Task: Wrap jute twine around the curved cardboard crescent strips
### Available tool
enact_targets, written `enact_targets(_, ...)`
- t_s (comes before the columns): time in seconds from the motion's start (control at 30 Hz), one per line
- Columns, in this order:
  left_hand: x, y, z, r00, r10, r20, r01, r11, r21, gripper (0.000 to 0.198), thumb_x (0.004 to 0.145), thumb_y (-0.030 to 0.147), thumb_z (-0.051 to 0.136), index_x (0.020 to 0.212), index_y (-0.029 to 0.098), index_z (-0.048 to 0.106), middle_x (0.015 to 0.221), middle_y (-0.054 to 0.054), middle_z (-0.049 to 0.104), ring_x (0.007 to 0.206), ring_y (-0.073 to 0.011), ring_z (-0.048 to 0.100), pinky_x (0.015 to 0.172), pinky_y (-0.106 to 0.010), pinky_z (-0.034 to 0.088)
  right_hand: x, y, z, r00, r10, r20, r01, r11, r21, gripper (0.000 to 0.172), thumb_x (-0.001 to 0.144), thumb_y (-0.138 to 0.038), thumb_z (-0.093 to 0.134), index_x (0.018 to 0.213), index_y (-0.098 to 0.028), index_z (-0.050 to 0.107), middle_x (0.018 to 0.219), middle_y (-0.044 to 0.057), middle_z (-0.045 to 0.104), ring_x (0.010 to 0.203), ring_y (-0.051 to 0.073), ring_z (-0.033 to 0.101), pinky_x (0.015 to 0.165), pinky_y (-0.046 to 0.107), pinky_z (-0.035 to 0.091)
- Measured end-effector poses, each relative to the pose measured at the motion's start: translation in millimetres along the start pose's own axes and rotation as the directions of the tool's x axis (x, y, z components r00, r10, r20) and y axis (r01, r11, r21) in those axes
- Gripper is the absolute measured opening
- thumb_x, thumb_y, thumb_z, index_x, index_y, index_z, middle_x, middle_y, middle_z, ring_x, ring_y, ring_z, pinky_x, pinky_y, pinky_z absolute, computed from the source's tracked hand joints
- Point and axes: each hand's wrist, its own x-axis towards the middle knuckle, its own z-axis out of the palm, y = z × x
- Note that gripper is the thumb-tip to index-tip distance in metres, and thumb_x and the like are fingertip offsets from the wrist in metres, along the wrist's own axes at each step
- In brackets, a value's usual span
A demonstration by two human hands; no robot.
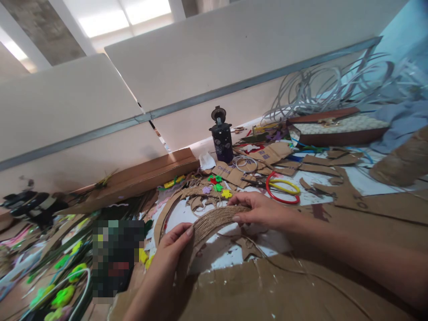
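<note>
Both hands grip a curved cardboard band wrapped in jute twine [214, 225], held above the cluttered table. My left hand [175, 245] pinches its left end, thumb on top. At its right end, my right hand [256, 209] holds the band between thumb and fingers. A loose strand of twine [294, 270] trails from the band towards the lower right. Just behind lies a cardboard ring [162, 214], partly covered with twine. Small felt-like flowers, including a yellow one [226, 194], lie by its upper edge. A cardboard star [246, 246] sits below the band.
Scissors with red and yellow handles [284, 189] lie beyond my right hand. A dark bottle [222, 140] stands open at the back. Cardboard scraps [267, 156], a patterned bag [341, 127], coiled white tubing [310, 89] and a long cardboard tray [154, 176] surround the work area.
</note>
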Motion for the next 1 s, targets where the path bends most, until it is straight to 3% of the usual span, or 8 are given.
enact_targets(0.1,2.9,-1.4,-4.8,0.999,0.029,0.038,-0.033,0.994,0.107,0.031,0.068,0.045,0.085,0.085,0.021,0.076,0.076,-0.002,0.073,0.063,-0.0167,0.063,0.054,-0.020,0.047,0.4,0.8,1.1,1.000,-0.004,0.008,0.004,1.000,0.016,0.036,0.071,-0.033,0.075,0.102,-0.018,0.062,0.080,-0.001,0.066,0.067,0.014,0.059,0.063,0.025,0.045)
enact_targets(0.2,1.8,0.9,-2.4,0.997,0.065,0.045,-0.072,0.984,0.165,0.031,0.069,0.049,0.083,0.081,0.021,0.078,0.069,0.000,0.069,0.058,-0.0160,0.058,0.050,-0.020,0.043,-0.4,0.3,2.8,0.998,-0.053,0.017,0.053,0.999,-0.001,0.034,0.071,-0.032,0.075,0.101,-0.019,0.063,0.089,0.001,0.068,0.077,0.017,0.062,0.070,0.027,0.048)
enact_targets(0.33,-4.3,3.2,9.3,0.997,0.075,0.003,-0.075,0.994,0.076,0.027,0.062,0.044,0.086,0.068,0.019,0.076,0.066,-0.001,0.068,0.063,-0.0169,0.058,0.056,-0.021,0.047,-1.7,-0.1,6.1,0.995,-0.101,0.014,0.101,0.993,-0.065,0.030,0.073,-0.030,0.072,0.100,-0.018,0.065,0.093,0.003,0.069,0.083,0.019,0.063,0.074,0.029,0.050)
enact_targets(0.5,-11.9,6.2,20.5,0.997,0.069,-0.029,-0.069,0.998,-0.009,0.026,0.057,0.042,0.086,0.065,0.019,0.075,0.065,-0.001,0.069,0.061,-0.0180,0.059,0.055,-0.023,0.049,-1.8,0.6,7.3,0.995,-0.105,0.002,0.105,0.993,-0.060,0.030,0.073,-0.032,0.073,0.099,-0.018,0.066,0.093,0.003,0.069,0.084,0.020,0.062,0.073,0.029,0.049)
enact_targets(0.6,-9.4,7.6,15.1,0.996,0.076,-0.041,-0.075,0.997,0.011,0.031,0.062,0.049,0.085,0.067,0.021,0.073,0.063,-0.001,0.069,0.055,-0.0174,0.058,0.049,-0.024,0.046,-0.8,2.1,5.3,0.995,-0.069,-0.066,0.069,0.998,-0.008,0.033,0.072,-0.034,0.076,0.099,-0.018,0.066,0.088,0.003,0.068,0.078,0.018,0.061,0.069,0.028,0.048)
enact_targets(0.73,4.9,2.1,-2.9,0.996,0.053,0.068,-0.059,0.995,0.083,0.036,0.063,0.047,0.089,0.078,0.018,0.075,0.066,-0.003,0.072,0.054,-0.0146,0.060,0.051,-0.020,0.046,2.0,7.0,2.3,0.988,-0.024,-0.154,0.042,0.992,0.118,0.040,0.070,-0.038,0.081,0.101,-0.018,0.064,0.078,0.000,0.065,0.065,0.013,0.058,0.059,0.025,0.044)
enact_targets(1.0,13.8,-9.0,-8.7,0.994,0.067,0.084,-0.067,0.998,0.000,0.039,0.061,0.044,0.093,0.083,0.017,0.075,0.073,-0.005,0.076,0.062,-0.0161,0.069,0.058,-0.020,0.051,6.1,14.8,0.0,0.997,-0.027,-0.068,0.036,0.990,0.139,0.036,0.077,-0.049,0.074,0.082,-0.016,0.064,0.062,0.001,0.064,0.056,0.012,0.054,0.051,0.023,0.034)
